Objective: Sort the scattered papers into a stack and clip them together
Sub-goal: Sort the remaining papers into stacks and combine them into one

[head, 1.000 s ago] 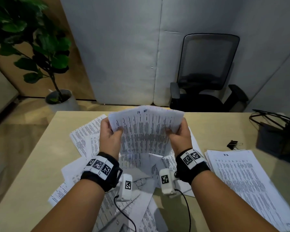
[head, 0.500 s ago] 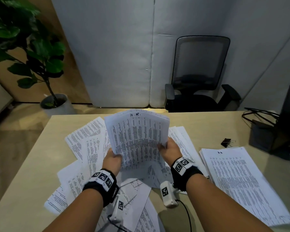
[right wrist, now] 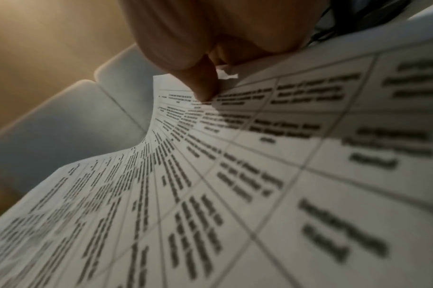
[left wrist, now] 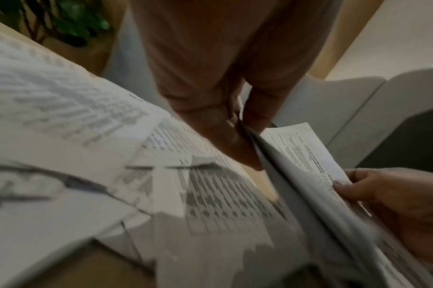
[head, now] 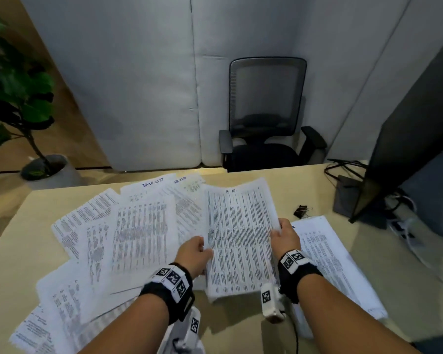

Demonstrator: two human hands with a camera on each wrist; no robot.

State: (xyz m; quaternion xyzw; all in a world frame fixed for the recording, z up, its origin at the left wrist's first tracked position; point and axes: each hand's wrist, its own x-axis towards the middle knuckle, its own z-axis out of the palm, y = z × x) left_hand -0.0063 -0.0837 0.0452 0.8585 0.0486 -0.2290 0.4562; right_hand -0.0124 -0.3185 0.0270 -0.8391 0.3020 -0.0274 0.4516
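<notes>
Since the earlier frames the held sheaf of white printed sheets (head: pixel 239 238) has swung from the middle of the head view toward the right and come down lower, so it now hangs just left of the tidy stack of white printed pages (head: pixel 335 261) lying at right of centre.

The left hand (head: pixel 193 256) pinches the sheaf's left edge, thumb on the printed face and fingers behind; the left wrist view shows that pinch plainly. The right hand (head: pixel 284 237) grips the right edge, its thumb (right wrist: pixel 203 87) pressed onto the top sheet; its other fingers are hidden behind the paper, so I cannot tell how they lie.

The sheaf's long axis runs from the bottom of the frame toward the top, roughly parallel with the stack's long side, though the stack is skewed a little clockwise. The stack lies directly right of the right hand and partly under that forearm, so the right hand is the nearer one and would likely lead; a short carry to the right and a slight twist should line the edges up.

Loose white printed sheets (head: pixel 128 233) fan over the left and centre of the pale wooden desk (head: pixel 279 190), so much sorting is still to come. A small black binder clip (head: pixel 301 211) sits on the desk just above the stack's upper left corner, untouched.
</notes>
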